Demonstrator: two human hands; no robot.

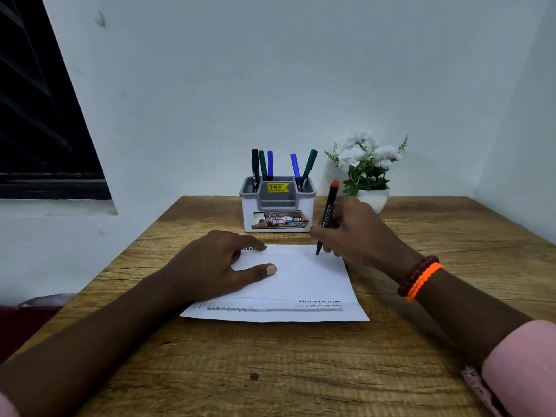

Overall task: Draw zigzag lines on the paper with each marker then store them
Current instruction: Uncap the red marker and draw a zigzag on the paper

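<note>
A white sheet of paper (301, 281) lies on the wooden table, with a few faint zigzag lines along its far edge. My left hand (210, 266) rests flat on the paper's left part, fingers spread. My right hand (358, 233) grips a black marker with a red end (328, 210), held upright with its tip touching the paper near the far right corner. Behind the paper stands a white and grey organiser (278, 206) holding several markers: black, green and blue ones.
A white pot of white flowers (367, 167) stands right of the organiser, close behind my right hand. The wall runs along the table's far edge. A dark window is at the left. Bare wood lies between the paper and me.
</note>
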